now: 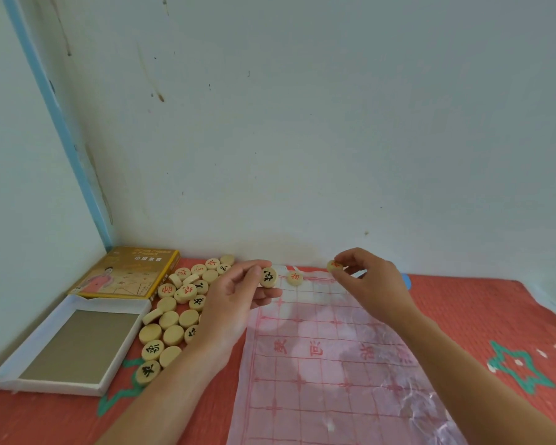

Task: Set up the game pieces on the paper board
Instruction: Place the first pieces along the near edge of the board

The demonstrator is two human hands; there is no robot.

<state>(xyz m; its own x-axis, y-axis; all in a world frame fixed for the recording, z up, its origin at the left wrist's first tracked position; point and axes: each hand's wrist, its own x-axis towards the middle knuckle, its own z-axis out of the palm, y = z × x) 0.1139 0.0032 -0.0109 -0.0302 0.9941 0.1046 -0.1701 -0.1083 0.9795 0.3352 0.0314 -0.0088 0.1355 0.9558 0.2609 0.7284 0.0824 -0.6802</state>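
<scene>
A thin translucent paper board [328,364] with a red grid lies on the red cloth. One red-marked wooden disc [294,277] sits on its far edge. My left hand [235,300] pinches a black-marked disc [268,277] above the board's far left corner. My right hand [371,281] pinches a red-marked disc [334,265] above the far edge, to the right of the lying disc. A pile of several round wooden discs [177,313] lies left of the board.
A yellow game box lid [126,274] lies in the far left corner by the wall. An open white box tray [68,345] sits in front of it. The red cloth [482,316] has green star patterns. The wall rises right behind the board.
</scene>
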